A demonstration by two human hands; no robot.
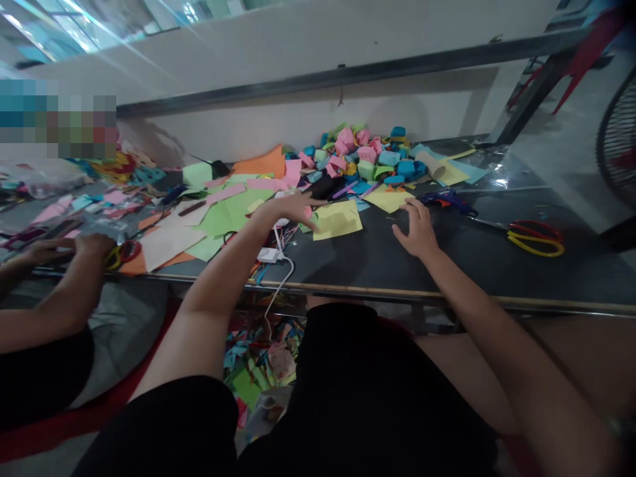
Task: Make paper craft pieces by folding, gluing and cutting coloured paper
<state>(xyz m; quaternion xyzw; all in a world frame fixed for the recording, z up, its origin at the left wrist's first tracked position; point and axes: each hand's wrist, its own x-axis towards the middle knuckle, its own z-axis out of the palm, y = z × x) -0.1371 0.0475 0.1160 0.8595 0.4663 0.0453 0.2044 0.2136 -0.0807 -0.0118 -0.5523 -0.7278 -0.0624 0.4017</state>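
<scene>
My left hand (291,209) reaches over the dark table (377,258) with its fingers stretched out flat, fingertips at the left edge of a yellow paper sheet (338,219). My right hand (416,228) hovers open just right of that sheet, fingers spread and curled a little, holding nothing. A second yellow sheet (387,198) lies just beyond it. A blue glue gun (446,199) lies right behind the right hand. A heap of small folded paper pieces (370,156) in pink, blue and green sits at the back.
Green, orange and white sheets (226,215) cover the table's left half. Red-and-yellow scissors (536,238) lie at the right. A white cable (278,262) hangs over the front edge. Another person's hands (64,248) work at the far left. Paper scraps (258,371) litter the floor.
</scene>
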